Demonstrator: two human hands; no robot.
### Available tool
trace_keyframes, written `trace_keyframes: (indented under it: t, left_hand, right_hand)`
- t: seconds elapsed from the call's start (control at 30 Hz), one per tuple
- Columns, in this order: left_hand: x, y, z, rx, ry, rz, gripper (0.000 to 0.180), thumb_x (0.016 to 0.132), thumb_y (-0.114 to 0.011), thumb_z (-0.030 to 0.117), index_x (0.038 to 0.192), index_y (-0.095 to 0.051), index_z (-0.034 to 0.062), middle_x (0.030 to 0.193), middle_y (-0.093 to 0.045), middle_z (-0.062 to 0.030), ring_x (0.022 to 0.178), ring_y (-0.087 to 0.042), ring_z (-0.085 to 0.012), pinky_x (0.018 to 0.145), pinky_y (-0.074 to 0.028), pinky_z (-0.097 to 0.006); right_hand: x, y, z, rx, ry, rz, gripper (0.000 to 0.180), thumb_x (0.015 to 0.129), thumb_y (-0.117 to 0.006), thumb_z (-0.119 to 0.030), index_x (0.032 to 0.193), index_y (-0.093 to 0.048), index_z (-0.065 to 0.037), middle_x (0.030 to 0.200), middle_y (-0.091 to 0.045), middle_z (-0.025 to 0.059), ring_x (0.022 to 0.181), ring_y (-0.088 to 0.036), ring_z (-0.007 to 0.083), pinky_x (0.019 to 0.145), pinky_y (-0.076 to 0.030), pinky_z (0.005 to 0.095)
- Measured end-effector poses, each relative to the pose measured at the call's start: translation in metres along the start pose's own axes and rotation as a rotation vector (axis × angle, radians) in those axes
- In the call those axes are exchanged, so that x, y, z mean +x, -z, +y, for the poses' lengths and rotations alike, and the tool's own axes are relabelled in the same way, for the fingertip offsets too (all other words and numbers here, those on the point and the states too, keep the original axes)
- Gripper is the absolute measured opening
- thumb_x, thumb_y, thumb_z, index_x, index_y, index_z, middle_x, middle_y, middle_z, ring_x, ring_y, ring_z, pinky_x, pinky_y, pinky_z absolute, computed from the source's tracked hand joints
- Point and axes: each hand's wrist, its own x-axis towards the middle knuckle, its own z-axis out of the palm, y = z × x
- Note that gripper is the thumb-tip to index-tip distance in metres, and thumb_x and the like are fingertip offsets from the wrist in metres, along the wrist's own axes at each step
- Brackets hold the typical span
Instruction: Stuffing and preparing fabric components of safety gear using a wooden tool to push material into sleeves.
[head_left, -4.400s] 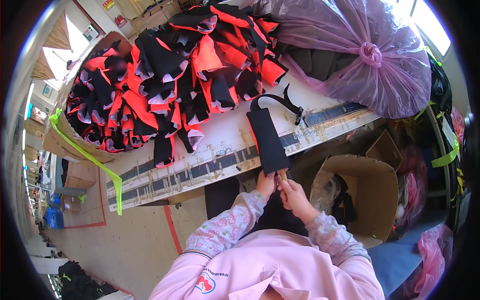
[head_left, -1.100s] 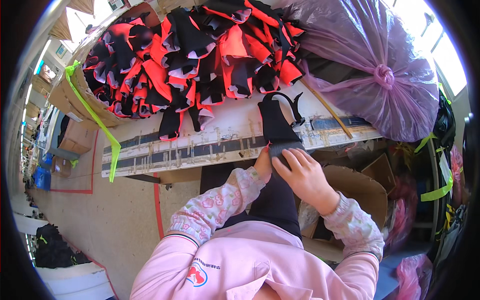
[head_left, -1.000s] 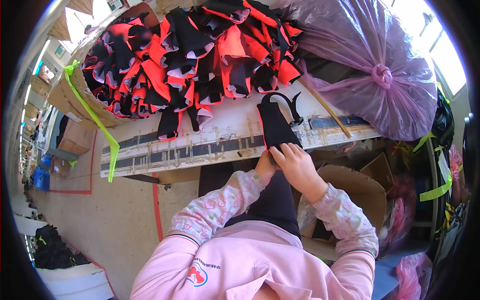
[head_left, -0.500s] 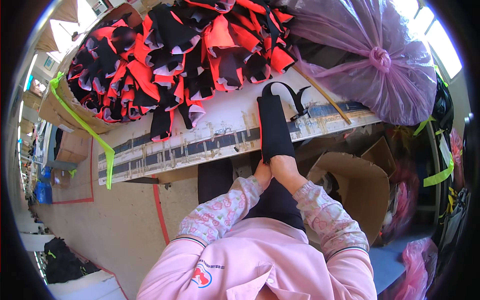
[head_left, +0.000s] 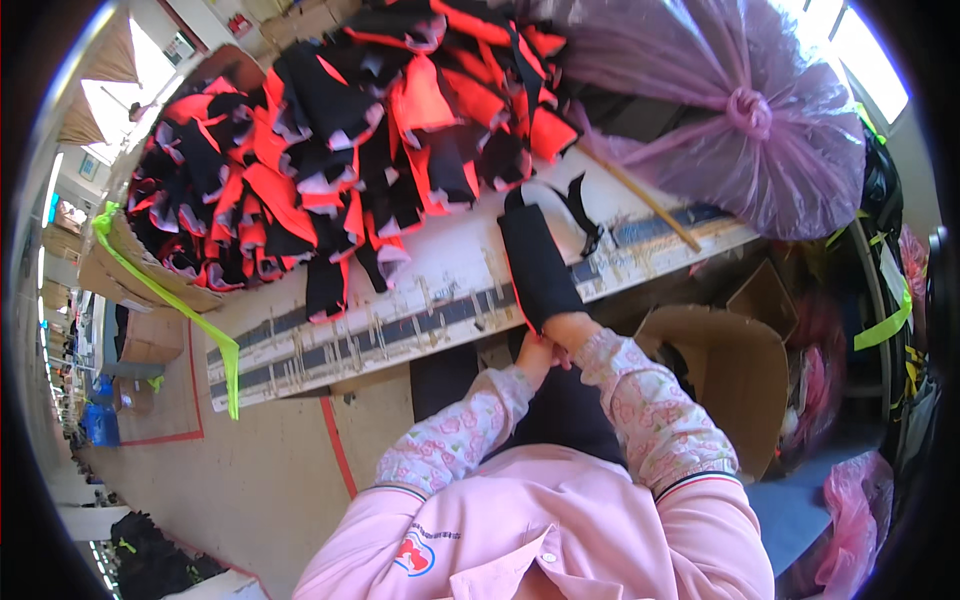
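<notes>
A black padded fabric piece [head_left: 540, 262] with a thin orange edge lies over the table edge, its near end at my hands. A black strap [head_left: 575, 205] with a dark buckle-like end curves out from its far end. My right hand [head_left: 572, 332] is closed on the near end, fingers curled beneath it and partly hidden. Touching it from the left, my left hand [head_left: 537, 360] pinches the near left corner of the piece; its fingertips are small and partly covered.
A big heap of black and orange fabric pieces [head_left: 330, 150] fills the back of the white table [head_left: 400, 335]. A tied purple plastic bag [head_left: 790, 150] and a wooden stick [head_left: 645, 195] lie right. An open cardboard box [head_left: 740, 370] stands below right. Yellow-green ribbon [head_left: 170, 285] hangs at left.
The black piece has tilted, its far end shifting left and its near end right. Both hands have moved slightly right and nearer to me. The view has also turned a little.
</notes>
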Motion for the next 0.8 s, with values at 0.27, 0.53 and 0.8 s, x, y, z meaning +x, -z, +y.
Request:
trace_keyframes:
  t: [0.27, 0.53, 0.8]
  left_hand:
    - [0.006, 0.044, -0.025, 1.455, -0.220, 0.100, 0.034, 0.091, -0.049, 0.020, 0.123, -0.048, 0.0097, 0.116, -0.057, -0.0098, 0.111, -0.052, -0.0262, 0.091, -0.044, -0.040]
    - [-0.008, 0.023, -0.010, -0.140, -0.103, -0.088, 0.030, 0.097, -0.041, 0.028, 0.120, -0.050, 0.0123, 0.113, -0.057, -0.0018, 0.097, -0.057, -0.0116, 0.075, -0.048, -0.028]
    - [-0.016, -0.005, 0.019, -0.224, -0.105, 0.145, 0.006, 0.091, -0.052, 0.022, 0.091, -0.048, 0.0170, 0.075, -0.060, -0.0009, 0.064, -0.060, -0.0125, 0.059, -0.049, -0.026]
  right_hand:
    - [-0.020, -0.019, -0.029, -0.011, -0.055, 0.054, 0.041, 0.087, -0.041, -0.034, 0.086, -0.064, 0.000, 0.084, -0.064, 0.0214, 0.081, -0.062, 0.0363, 0.076, -0.048, 0.0428]
    - [-0.028, 0.000, -0.019, 0.091, 0.084, 0.094, 0.041, 0.086, -0.047, -0.039, 0.091, -0.066, -0.003, 0.086, -0.065, 0.0200, 0.081, -0.063, 0.0343, 0.073, -0.049, 0.0411]
    - [-0.041, 0.047, -0.024, -0.236, 0.424, 0.582, 0.041, 0.068, -0.060, -0.002, 0.108, -0.060, -0.004, 0.119, -0.056, 0.0142, 0.112, -0.053, 0.0290, 0.092, -0.045, 0.0348]
